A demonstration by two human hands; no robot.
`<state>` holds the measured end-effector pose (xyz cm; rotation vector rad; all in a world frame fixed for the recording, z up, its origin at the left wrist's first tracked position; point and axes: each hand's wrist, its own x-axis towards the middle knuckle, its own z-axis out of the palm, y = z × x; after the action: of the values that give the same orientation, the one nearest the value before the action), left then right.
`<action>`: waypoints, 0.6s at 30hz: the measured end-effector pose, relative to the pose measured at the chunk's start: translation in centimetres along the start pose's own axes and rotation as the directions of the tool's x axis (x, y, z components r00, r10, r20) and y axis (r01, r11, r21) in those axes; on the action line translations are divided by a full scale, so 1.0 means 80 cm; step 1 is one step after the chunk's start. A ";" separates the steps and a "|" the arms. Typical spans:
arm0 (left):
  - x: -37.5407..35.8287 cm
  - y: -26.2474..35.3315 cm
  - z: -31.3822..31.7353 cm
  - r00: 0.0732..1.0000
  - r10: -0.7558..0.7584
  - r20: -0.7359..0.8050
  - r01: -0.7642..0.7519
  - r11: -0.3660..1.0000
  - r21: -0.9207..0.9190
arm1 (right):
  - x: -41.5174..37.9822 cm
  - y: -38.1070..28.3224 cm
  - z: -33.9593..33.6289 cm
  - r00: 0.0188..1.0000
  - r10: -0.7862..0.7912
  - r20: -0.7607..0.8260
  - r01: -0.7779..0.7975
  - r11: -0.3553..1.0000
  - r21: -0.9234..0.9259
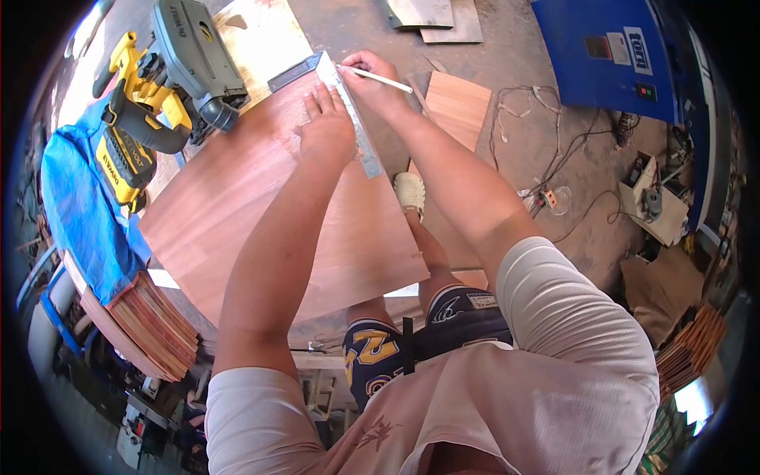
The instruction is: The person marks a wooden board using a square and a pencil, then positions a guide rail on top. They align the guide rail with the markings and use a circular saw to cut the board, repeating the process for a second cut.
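A broad reddish-brown wooden panel (237, 214) lies before me. Near its far right corner sits a try square (354, 119), its dark stock (294, 73) against the far edge and its metal blade running along the right side. My left hand (328, 127) lies with fingers stretched over the panel, the fingertips against the blade. My right hand (372, 83) pinches a white pencil (384, 78) just right of the square's corner. The pencil's point is too small to make out at the edge.
A yellow and grey DeWalt cordless saw (174, 87) stands left of the panel, beside a blue tarp (87, 214). Stacked curved boards (134, 324) lie lower left. On the floor at right are a loose board (455, 107), cables (554, 158) and a blue machine (606, 59).
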<state>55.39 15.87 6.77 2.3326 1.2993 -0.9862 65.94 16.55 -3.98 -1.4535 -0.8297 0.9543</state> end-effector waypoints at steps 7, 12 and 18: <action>-0.001 -0.002 0.002 1.000 -0.004 -0.018 0.003 1.000 -0.023 | 0.006 -0.019 -0.002 0.999 -0.029 0.029 0.033 0.985 -0.167; -0.005 -0.003 0.001 0.999 0.009 -0.040 -0.011 0.998 -0.056 | -0.006 -0.021 -0.009 0.998 -0.011 0.059 0.024 0.977 -0.212; 0.003 -0.004 0.011 0.998 -0.001 -0.058 -0.002 0.998 -0.059 | -0.116 -0.041 -0.052 0.984 0.120 0.130 -0.069 0.937 -0.341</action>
<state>54.89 15.74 5.99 2.3324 1.3307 -0.8740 65.95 6.74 0.32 -1.7428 -1.0814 1.0394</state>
